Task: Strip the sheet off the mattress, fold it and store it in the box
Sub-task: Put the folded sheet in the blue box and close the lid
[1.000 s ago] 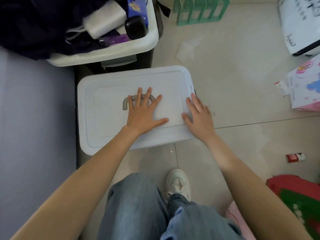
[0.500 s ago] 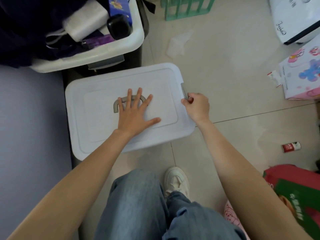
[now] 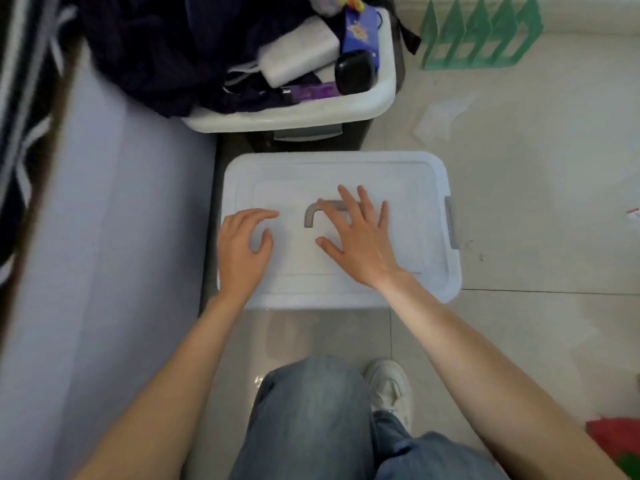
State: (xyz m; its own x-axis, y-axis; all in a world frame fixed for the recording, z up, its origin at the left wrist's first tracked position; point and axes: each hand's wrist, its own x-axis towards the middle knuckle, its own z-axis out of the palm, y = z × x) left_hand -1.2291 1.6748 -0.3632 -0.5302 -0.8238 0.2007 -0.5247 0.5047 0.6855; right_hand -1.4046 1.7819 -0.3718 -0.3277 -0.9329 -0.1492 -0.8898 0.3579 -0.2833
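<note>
Floor (image 3: 519, 202): pale glossy tile, grout lines visible, light glare. Along my left runs a lavender-grey upholstered side, probably the bed (image 3: 104, 271); the view is too smeared there for me to be sure.

Count, as I see it from the head camera:
- One white plastic box (image 3: 415, 292) on the floor, lid (image 3: 277, 174) on, just beside the bed. One grey carry handle (image 3: 310, 214) lies flat at the lid's centre; one grey latch (image 3: 452, 223) shows on the right edge.
- One open white bin (image 3: 363, 105) behind the box, heaped with dark cloth (image 3: 156, 46), a white pouch (image 3: 298, 58), a black case (image 3: 355, 72), a purple tube (image 3: 311, 91) and a blue packet (image 3: 360, 32).
- One green file rack (image 3: 481, 39) at the far wall.
- One scrap of clear wrap (image 3: 440, 116) on the tile.
- One white shoe (image 3: 389, 389), jeans (image 3: 311, 417) below me.

Left hand (image 3: 242, 251): over the lid's left part, fingers loosely curled, holding nothing. Right hand (image 3: 356, 237): fingers spread and straight over the lid's middle, covering part of the handle, gripping nothing.

I see no sheet outside; the box is closed.
</note>
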